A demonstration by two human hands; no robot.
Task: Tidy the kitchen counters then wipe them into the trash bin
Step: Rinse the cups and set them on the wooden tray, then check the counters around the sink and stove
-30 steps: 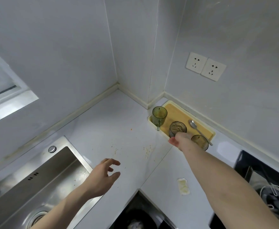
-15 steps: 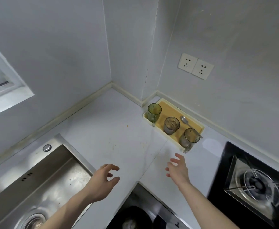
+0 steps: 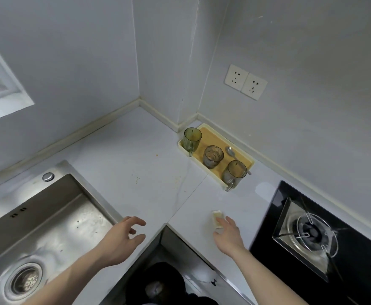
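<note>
1. The right hand (image 3: 227,235) reaches over the white tabletop (image 3: 136,150). Its fingers are straight and loose, and the tips touch a small pale cloth (image 3: 217,217). It does not grip the cloth yet. I think it reaches here because the cloth is needed for wiping.
2. The left hand (image 3: 123,241) hangs over the tabletop edge by the sink (image 3: 37,227). Its fingers curl softly and hold nothing. It looks like it waits to help.
3. A yellow tray (image 3: 215,139) sits in the corner at 12 o'clock from the cloth. It is pushed against the wall, likely to keep the cups out of the way.
4. A green cup (image 3: 192,138), a middle cup (image 3: 213,156) and a near cup (image 3: 234,175) stand upright on the tray. A spoon (image 3: 232,153) lies beside them.
5. Crumbs (image 3: 137,179) lie on the tabletop at 10 o'clock from the cloth. They still need wiping.
6. The stove (image 3: 312,234) is at 3 o'clock from the cloth.
7. I cannot see the trash bin clearly.
</note>
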